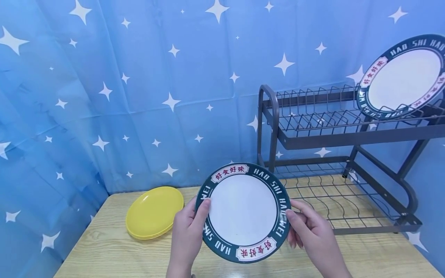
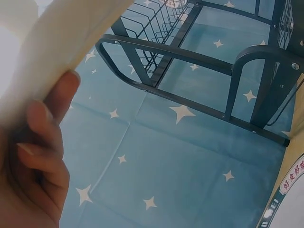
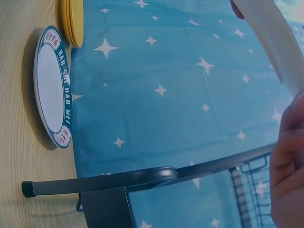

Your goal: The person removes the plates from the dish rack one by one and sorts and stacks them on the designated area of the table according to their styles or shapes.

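Observation:
A round white plate (image 1: 243,210) with a dark green lettered rim is held up above the table, its face tilted toward me. My left hand (image 1: 187,227) grips its left edge, thumb over the rim; in the left wrist view the fingers (image 2: 47,166) curl beneath. At the right edge, my right hand (image 1: 311,229) pinches the rim between thumb and fingers. Another green-rimmed plate (image 3: 50,88) lies on the table in the right wrist view; the held plate hides it in the head view. A similar plate (image 1: 405,79) leans in the rack's upper tier.
A two-tier dark metal dish rack (image 1: 372,135) stands on the right of the wooden table (image 1: 114,235). Several stacked yellow plates (image 1: 154,212) lie at the back left. A blue curtain (image 1: 146,85) with white stars hangs behind.

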`<control>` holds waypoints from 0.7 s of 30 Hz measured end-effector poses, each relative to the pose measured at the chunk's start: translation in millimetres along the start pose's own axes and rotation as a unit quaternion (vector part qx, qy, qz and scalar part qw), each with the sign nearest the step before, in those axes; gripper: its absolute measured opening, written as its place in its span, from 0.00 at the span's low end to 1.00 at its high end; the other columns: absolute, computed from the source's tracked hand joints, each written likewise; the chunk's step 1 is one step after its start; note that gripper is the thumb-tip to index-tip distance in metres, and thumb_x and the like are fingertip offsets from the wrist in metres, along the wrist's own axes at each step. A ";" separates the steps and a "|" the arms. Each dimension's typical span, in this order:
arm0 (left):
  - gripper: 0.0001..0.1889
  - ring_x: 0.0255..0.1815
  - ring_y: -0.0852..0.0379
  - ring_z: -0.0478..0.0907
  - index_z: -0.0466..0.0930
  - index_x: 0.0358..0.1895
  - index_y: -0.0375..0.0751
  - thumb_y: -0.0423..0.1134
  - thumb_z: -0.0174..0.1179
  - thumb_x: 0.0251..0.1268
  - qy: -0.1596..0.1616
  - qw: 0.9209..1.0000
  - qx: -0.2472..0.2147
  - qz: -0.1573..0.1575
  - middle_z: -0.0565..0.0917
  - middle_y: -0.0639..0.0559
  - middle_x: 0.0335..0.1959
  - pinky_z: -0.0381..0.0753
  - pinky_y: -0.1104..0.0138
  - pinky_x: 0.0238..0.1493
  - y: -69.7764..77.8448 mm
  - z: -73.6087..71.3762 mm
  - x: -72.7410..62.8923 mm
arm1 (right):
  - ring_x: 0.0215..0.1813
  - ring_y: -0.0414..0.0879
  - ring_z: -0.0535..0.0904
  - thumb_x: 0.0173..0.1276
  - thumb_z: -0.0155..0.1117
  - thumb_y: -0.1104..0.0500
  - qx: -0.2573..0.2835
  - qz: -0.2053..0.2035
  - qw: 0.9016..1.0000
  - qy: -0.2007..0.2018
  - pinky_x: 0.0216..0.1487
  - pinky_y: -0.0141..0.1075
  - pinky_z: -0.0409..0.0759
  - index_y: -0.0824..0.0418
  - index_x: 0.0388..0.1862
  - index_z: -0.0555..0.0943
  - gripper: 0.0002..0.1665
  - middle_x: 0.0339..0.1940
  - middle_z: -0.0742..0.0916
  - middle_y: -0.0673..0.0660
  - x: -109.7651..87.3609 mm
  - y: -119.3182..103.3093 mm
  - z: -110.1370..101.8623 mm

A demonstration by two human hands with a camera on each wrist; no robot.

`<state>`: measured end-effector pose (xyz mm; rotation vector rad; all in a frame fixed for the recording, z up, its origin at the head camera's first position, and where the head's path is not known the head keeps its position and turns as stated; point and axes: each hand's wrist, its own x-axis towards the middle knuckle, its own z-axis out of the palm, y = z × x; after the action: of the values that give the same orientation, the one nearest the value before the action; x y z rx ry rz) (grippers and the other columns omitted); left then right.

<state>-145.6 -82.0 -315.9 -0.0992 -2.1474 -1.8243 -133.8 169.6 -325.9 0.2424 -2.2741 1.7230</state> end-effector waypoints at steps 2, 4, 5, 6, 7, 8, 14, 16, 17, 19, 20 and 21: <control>0.16 0.22 0.55 0.79 0.78 0.39 0.47 0.54 0.50 0.62 0.002 1.000 -0.002 0.004 0.81 0.53 0.22 0.79 0.66 0.26 0.2 -0.3 -0.3 | 0.15 0.47 0.72 0.68 0.49 0.52 0.002 0.003 1.000 0.001 0.15 0.36 0.73 0.56 0.54 0.72 0.18 0.16 0.78 0.55 0.3 0.0 0.8; 0.17 0.23 0.55 0.79 0.78 0.40 0.47 0.55 0.50 0.62 0.002 1.000 -0.003 0.006 0.81 0.52 0.22 0.79 0.66 0.26 0.1 -0.7 -0.3 | 0.15 0.47 0.72 0.68 0.49 0.52 0.005 0.003 1.000 0.000 0.15 0.36 0.73 0.56 0.54 0.72 0.18 0.16 0.77 0.56 0.4 0.6 1.2; 0.17 0.23 0.55 0.79 0.78 0.40 0.47 0.55 0.50 0.61 0.003 1.000 -0.004 0.005 0.81 0.52 0.23 0.79 0.66 0.26 -0.1 -1.0 -0.1 | 0.15 0.47 0.72 0.69 0.49 0.52 0.007 0.003 1.000 -0.001 0.15 0.36 0.73 0.56 0.54 0.72 0.18 0.16 0.77 0.56 0.5 0.9 1.2; 0.17 0.23 0.55 0.79 0.78 0.40 0.48 0.56 0.50 0.61 0.004 1.000 -0.005 0.003 0.81 0.52 0.23 0.79 0.66 0.27 -0.4 -1.4 0.2 | 0.15 0.48 0.72 0.69 0.48 0.53 0.008 0.000 1.000 -0.003 0.15 0.36 0.73 0.56 0.55 0.71 0.18 0.16 0.77 0.56 0.6 1.5 0.9; 0.18 0.24 0.54 0.79 0.78 0.41 0.49 0.57 0.49 0.61 0.007 1.000 -0.006 -0.001 0.81 0.52 0.23 0.80 0.66 0.28 -0.7 -2.0 0.6 | 0.16 0.47 0.72 0.70 0.47 0.53 0.009 -0.004 1.000 -0.006 0.16 0.36 0.73 0.57 0.55 0.71 0.18 0.16 0.77 0.56 0.7 2.0 0.4; 0.18 0.24 0.54 0.79 0.78 0.41 0.49 0.57 0.49 0.61 0.011 1.000 -0.008 -0.005 0.81 0.52 0.24 0.80 0.66 0.28 -1.0 -2.8 1.1 | 0.16 0.47 0.72 0.70 0.47 0.53 0.009 -0.007 1.000 -0.009 0.16 0.36 0.73 0.56 0.55 0.71 0.18 0.17 0.77 0.56 0.9 2.5 -0.3; 0.18 0.25 0.54 0.79 0.78 0.42 0.53 0.60 0.50 0.58 0.044 0.999 -0.007 -0.025 0.82 0.53 0.25 0.79 0.65 0.29 -4.1 -8.8 5.0 | 0.17 0.47 0.73 0.71 0.43 0.55 -0.016 -0.043 0.999 -0.005 0.16 0.36 0.74 0.53 0.57 0.70 0.17 0.18 0.78 0.56 2.3 2.9 -11.0; 0.19 0.26 0.55 0.79 0.78 0.43 0.53 0.60 0.50 0.58 0.053 0.998 0.001 -0.028 0.82 0.53 0.25 0.79 0.66 0.30 -6.1 -10.6 6.6 | 0.18 0.46 0.74 0.72 0.42 0.55 -0.026 -0.051 0.998 0.007 0.17 0.35 0.74 0.54 0.57 0.70 0.18 0.19 0.78 0.56 2.5 2.6 -16.8; 0.19 0.27 0.55 0.79 0.79 0.43 0.53 0.60 0.50 0.58 0.058 0.998 0.004 -0.031 0.82 0.53 0.25 0.79 0.67 0.31 -7.3 -11.3 7.5 | 0.17 0.46 0.74 0.72 0.42 0.55 -0.031 -0.054 0.998 0.014 0.17 0.35 0.74 0.55 0.58 0.70 0.18 0.19 0.78 0.57 2.6 2.3 -19.7; 0.20 0.27 0.55 0.79 0.79 0.44 0.53 0.61 0.50 0.58 0.067 0.997 0.007 -0.035 0.82 0.53 0.26 0.79 0.67 0.31 -9.7 -12.4 9.3 | 0.18 0.47 0.74 0.72 0.41 0.54 -0.041 -0.052 0.997 0.029 0.17 0.35 0.74 0.56 0.58 0.69 0.19 0.19 0.78 0.58 3.0 1.4 -25.4; 0.20 0.28 0.55 0.78 0.79 0.44 0.53 0.61 0.50 0.58 0.073 0.997 0.010 -0.037 0.82 0.53 0.26 0.78 0.67 0.32 -10.9 -12.7 10.3 | 0.18 0.47 0.74 0.72 0.41 0.54 -0.045 -0.050 0.997 0.038 0.17 0.35 0.73 0.56 0.59 0.69 0.19 0.20 0.78 0.58 3.0 1.0 -28.0; 0.20 0.28 0.55 0.78 0.79 0.44 0.53 0.61 0.49 0.58 0.077 0.996 0.011 -0.041 0.82 0.53 0.26 0.78 0.67 0.32 -12.4 -12.9 11.4 | 0.18 0.47 0.74 0.72 0.41 0.54 -0.047 -0.047 0.997 0.046 0.17 0.35 0.73 0.56 0.59 0.68 0.20 0.20 0.78 0.58 3.2 0.5 -30.3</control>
<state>-157.0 -98.5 -322.7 0.1318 -2.0904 -1.7891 -133.4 199.0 -317.7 0.2420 -2.2323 1.5443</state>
